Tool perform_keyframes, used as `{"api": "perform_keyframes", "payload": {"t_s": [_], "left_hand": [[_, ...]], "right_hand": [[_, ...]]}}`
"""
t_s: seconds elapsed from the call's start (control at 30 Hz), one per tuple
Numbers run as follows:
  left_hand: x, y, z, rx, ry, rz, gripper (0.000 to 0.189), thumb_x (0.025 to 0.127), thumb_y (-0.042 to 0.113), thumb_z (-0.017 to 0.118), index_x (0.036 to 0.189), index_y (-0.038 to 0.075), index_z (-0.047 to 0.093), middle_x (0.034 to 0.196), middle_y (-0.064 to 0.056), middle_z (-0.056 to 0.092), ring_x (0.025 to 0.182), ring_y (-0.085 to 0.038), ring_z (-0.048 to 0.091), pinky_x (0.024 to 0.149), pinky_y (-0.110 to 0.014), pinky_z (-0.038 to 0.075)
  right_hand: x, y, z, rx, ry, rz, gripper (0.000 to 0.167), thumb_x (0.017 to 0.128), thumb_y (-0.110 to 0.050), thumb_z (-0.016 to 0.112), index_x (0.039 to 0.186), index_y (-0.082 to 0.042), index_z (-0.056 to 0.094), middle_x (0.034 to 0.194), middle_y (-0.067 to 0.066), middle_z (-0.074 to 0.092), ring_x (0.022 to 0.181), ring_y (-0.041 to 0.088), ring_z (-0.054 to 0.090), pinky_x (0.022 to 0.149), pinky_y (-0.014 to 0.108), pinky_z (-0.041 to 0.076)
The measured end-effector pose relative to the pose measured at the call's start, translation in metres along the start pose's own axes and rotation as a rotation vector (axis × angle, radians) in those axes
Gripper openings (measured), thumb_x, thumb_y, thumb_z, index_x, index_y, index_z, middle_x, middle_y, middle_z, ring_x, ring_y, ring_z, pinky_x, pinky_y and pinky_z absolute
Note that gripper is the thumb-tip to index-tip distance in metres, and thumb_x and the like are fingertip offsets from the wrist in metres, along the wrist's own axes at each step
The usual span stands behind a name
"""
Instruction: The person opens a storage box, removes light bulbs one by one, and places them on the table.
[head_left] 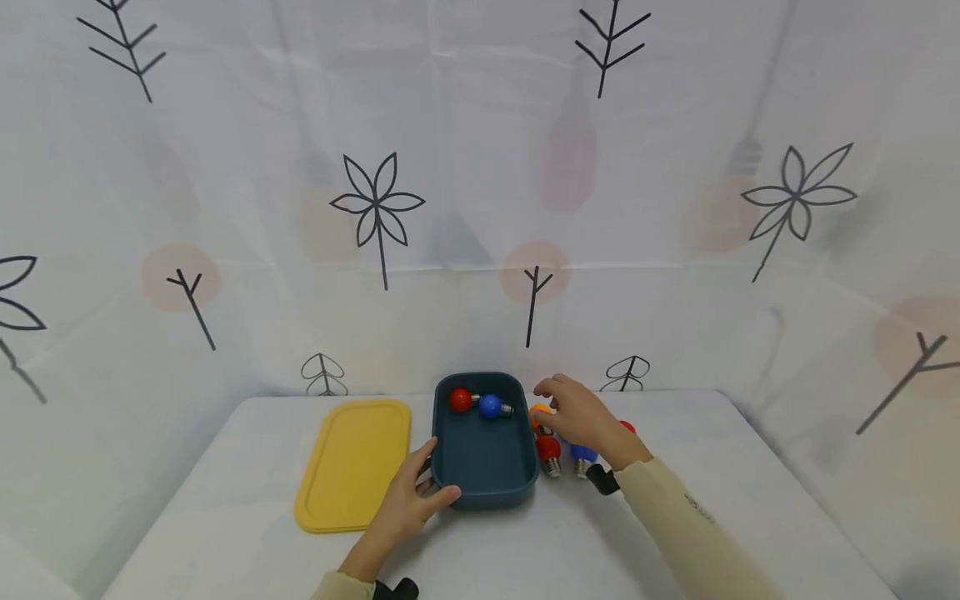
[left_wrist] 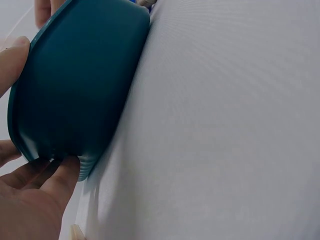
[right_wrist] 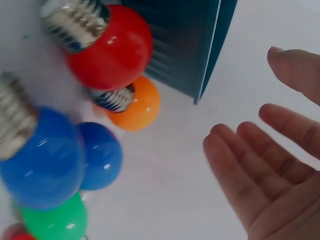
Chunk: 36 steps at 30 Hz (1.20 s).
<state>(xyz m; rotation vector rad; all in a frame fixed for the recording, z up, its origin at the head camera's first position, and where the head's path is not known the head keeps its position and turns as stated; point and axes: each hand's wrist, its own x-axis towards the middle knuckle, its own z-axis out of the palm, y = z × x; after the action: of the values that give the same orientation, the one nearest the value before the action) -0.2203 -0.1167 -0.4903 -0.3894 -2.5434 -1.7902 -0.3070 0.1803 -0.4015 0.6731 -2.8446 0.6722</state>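
Observation:
A dark teal tray with raised sides [head_left: 487,462] stands on the table. Inside it, near the far end, lie a red light bulb [head_left: 460,400] and a blue light bulb [head_left: 490,406]. My left hand [head_left: 405,500] holds the tray's near left corner, thumb at the near rim and fingers against the side wall [left_wrist: 75,85]. Just right of the tray, my right hand [head_left: 588,417] hovers over loose bulbs, fingers spread and holding nothing. Below it in the right wrist view are a red bulb [right_wrist: 115,55], an orange bulb [right_wrist: 140,107], blue bulbs [right_wrist: 47,162] and a green bulb [right_wrist: 57,220].
A flat yellow lid-like panel [head_left: 356,467] lies left of the tray. Behind the white table [head_left: 225,517] hangs a pale patterned cloth [head_left: 465,208]. Part of another red bulb [head_left: 627,426] shows beyond the right wrist.

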Motion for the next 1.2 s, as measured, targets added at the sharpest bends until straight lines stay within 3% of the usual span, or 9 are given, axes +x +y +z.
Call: {"api": "perform_keyframes", "payload": {"t_s": [0.2, 0.47, 0.63, 0.9, 1.2], "left_hand": [[0.0, -0.001, 0.0, -0.013, 0.0, 0.002, 0.086, 0.083, 0.027, 0.076, 0.151, 0.008, 0.026, 0.151, -0.018, 0.028, 0.135, -0.037, 0.034, 0.105, -0.047, 0.039], [0.0, -0.001, 0.0, -0.013, -0.007, 0.018, 0.085, 0.084, 0.026, 0.075, 0.151, 0.006, 0.025, 0.151, -0.019, 0.027, 0.136, -0.037, 0.033, 0.105, -0.047, 0.039], [0.0, 0.0, -0.001, -0.017, -0.011, 0.019, 0.085, 0.085, 0.026, 0.074, 0.151, 0.006, 0.025, 0.151, -0.02, 0.027, 0.135, -0.038, 0.033, 0.105, -0.048, 0.039], [0.0, 0.001, -0.001, -0.013, -0.015, 0.026, 0.085, 0.085, 0.026, 0.074, 0.151, 0.005, 0.025, 0.151, -0.02, 0.027, 0.135, -0.039, 0.033, 0.104, -0.048, 0.039], [0.0, 0.0, -0.001, 0.002, -0.008, 0.049, 0.084, 0.085, 0.026, 0.074, 0.15, 0.003, 0.026, 0.15, -0.022, 0.029, 0.134, -0.04, 0.035, 0.103, -0.047, 0.041]], "right_hand": [[0.021, -0.009, 0.006, 0.018, -0.049, -0.101, 0.036, 0.088, -0.031, 0.069, 0.118, -0.011, 0.063, 0.11, 0.001, 0.059, 0.096, 0.02, 0.058, 0.082, 0.035, 0.053], [0.043, -0.015, 0.022, 0.014, -0.124, -0.16, 0.039, 0.088, -0.027, 0.07, 0.121, -0.008, 0.061, 0.115, 0.008, 0.059, 0.1, 0.024, 0.056, 0.09, 0.041, 0.05], [0.054, -0.016, 0.031, 0.021, -0.182, -0.177, 0.04, 0.087, -0.022, 0.071, 0.122, -0.006, 0.061, 0.117, 0.012, 0.058, 0.103, 0.03, 0.056, 0.091, 0.043, 0.049], [0.068, -0.013, 0.043, -0.05, -0.241, -0.176, 0.042, 0.085, -0.02, 0.073, 0.124, -0.012, 0.061, 0.118, 0.005, 0.056, 0.102, 0.02, 0.055, 0.092, 0.04, 0.05], [0.08, -0.011, 0.056, -0.129, -0.278, -0.177, 0.04, 0.084, -0.02, 0.074, 0.123, -0.015, 0.062, 0.116, 0.002, 0.055, 0.102, 0.019, 0.056, 0.092, 0.037, 0.05]]}}
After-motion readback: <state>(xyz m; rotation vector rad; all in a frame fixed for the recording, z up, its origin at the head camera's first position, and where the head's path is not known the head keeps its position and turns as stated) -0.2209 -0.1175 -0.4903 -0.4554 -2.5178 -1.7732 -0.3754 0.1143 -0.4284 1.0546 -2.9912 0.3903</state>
